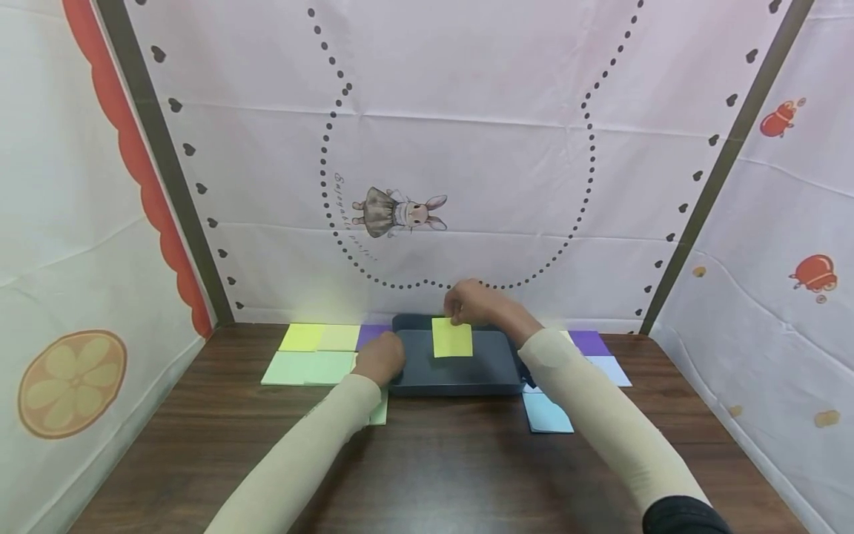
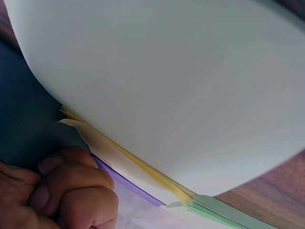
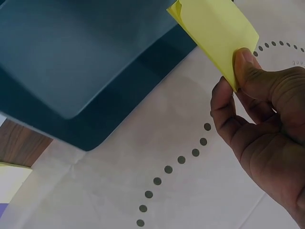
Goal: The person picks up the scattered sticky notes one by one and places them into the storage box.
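Observation:
My right hand (image 1: 475,302) pinches a yellow sticky note pad (image 1: 452,338) by its upper edge, in front of the dark blue tray (image 1: 490,374). In the right wrist view, thumb and fingers press on one corner of the pad (image 3: 217,33), whose layered sheets show at an edge. My left hand (image 1: 380,359) is at the tray's left side, over the sticky notes there. Its fingers (image 2: 88,202) are curled in the left wrist view, and nothing shows between them; whether they touch the tray rim is hidden.
Left of the tray lie yellow (image 1: 302,337), purple (image 1: 371,334) and pale green notes (image 1: 287,368). On its right are purple (image 1: 590,343) and light blue notes (image 1: 547,414). The brown wooden table (image 1: 440,475) meets a printed white cloth (image 1: 467,148) behind.

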Available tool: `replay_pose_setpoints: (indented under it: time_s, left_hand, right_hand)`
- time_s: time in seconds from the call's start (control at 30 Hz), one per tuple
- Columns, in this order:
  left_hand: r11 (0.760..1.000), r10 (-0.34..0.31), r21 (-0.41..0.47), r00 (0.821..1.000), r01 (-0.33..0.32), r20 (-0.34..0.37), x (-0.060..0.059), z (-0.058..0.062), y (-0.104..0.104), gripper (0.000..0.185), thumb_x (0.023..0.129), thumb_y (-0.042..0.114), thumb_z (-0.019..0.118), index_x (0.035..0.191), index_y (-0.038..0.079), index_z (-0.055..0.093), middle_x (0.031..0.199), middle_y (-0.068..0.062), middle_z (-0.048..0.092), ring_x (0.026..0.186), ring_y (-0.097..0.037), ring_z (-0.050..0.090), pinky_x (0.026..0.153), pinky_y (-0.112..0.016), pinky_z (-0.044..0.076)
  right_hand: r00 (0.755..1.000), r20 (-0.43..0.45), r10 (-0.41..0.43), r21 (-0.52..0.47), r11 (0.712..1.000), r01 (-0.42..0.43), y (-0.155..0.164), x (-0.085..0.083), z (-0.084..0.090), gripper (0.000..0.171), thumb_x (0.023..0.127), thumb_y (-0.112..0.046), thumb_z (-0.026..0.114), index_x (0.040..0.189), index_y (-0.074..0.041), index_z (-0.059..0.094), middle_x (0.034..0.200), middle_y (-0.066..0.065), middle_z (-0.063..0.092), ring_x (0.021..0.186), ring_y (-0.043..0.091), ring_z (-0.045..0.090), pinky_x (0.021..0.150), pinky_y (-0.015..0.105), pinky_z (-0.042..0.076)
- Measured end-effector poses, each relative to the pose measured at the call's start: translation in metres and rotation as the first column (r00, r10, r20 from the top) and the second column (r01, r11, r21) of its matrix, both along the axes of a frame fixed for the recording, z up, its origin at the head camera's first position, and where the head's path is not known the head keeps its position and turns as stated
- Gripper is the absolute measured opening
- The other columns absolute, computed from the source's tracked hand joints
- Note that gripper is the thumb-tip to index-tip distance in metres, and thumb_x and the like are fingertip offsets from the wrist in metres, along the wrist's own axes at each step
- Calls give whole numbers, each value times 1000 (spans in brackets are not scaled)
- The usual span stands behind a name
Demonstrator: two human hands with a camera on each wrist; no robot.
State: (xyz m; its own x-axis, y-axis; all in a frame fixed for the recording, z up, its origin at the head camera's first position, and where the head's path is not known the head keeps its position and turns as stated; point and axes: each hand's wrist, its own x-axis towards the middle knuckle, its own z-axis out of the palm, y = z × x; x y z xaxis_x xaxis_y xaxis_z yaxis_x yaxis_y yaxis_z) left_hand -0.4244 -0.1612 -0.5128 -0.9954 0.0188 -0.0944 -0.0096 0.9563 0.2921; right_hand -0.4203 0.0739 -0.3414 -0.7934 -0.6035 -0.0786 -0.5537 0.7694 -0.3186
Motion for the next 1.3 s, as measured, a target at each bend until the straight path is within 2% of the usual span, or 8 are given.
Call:
replay_pose_setpoints:
  time_s: [0.27, 0.53, 0.97, 1.2, 1.3]
  left_hand:
    - [1000, 12, 13, 1000, -12, 9, 0, 1, 1, 34, 109, 16, 52, 129, -7, 69, 98, -14, 74, 74, -24, 68, 58, -52, 62]
    - [1000, 9, 19, 1000, -9, -4, 0, 1, 0, 33, 108, 16, 51, 124, -7, 70, 95, -13, 72, 73, -26, 69, 58, -52, 62]
    - [1000, 19, 20, 1000, -19, 6, 0, 3, 1, 33, 110, 17, 50, 122, -3, 73, 100, -14, 73, 75, -26, 69, 60, -52, 63]
    - [1000, 17, 17, 1000, -17, -13, 2, 4, 1, 36, 111, 19, 48, 126, -6, 70, 99, -15, 73, 75, -26, 68, 61, -54, 64]
    - [1000, 16, 12, 1000, -16, -24, 2, 2, 1, 35, 111, 18, 48, 123, -4, 72, 101, -14, 73, 74, -26, 68, 60, -53, 63]
  right_hand:
    - [1000, -10, 18, -5, 1000, -18, -4, 1, 1, 12, 99, -3, 80, 109, -9, 84, 114, 10, 81, 103, 24, 75, 96, 41, 66]
    - [999, -9, 35, -7, 999, -35, -9, 5, -2, 12, 101, -6, 81, 112, -9, 84, 114, 9, 82, 102, 22, 75, 96, 40, 66]
    - [999, 31, 42, 30, 999, -43, -20, 7, -4, 13, 100, -5, 81, 113, -8, 83, 115, 10, 83, 103, 22, 76, 97, 40, 66]
    - [998, 48, 47, 36, 998, -49, -23, 8, -7, 11, 99, -6, 82, 109, -10, 83, 111, 8, 83, 98, 20, 76, 90, 37, 66]
    - [997, 63, 49, 37, 998, -51, -24, 10, -7, 10, 99, -6, 82, 108, -10, 82, 110, 9, 83, 97, 20, 76, 88, 36, 66]
